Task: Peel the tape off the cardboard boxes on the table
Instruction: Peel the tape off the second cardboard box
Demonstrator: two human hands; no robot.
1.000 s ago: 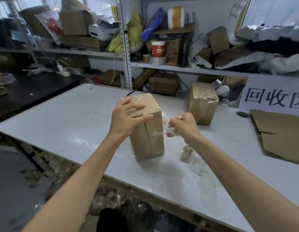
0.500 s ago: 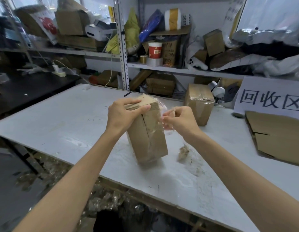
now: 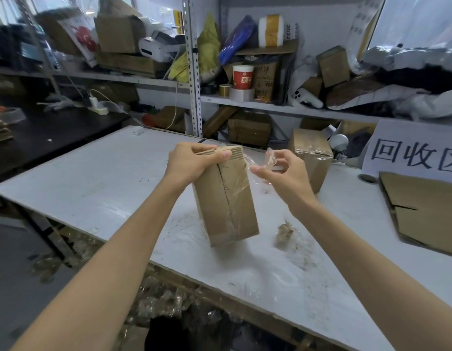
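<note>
A tall box (image 3: 226, 196) stands tilted on the white table (image 3: 93, 178), its lower edge down, its top leaning toward ten o'clock. The left hand (image 3: 192, 163) is clamped over the top end, thumb pressed across the near face. Clear tape (image 3: 236, 196) still wrinkles down that face along the seam. At three o'clock from the box top, the right hand (image 3: 280, 171) is apart from the box, fingers loosely curled, pinching a clear tape strip (image 3: 270, 158) that trails back toward the box's upper corner. A second box (image 3: 311, 155), taped shut, sits just beyond that hand at two o'clock; its contents cannot be seen. A crumpled wad (image 3: 285, 233) of tape lies on the table at four o'clock from the first box. Flattened cardboard (image 3: 422, 211) lies at the right edge.
</note>
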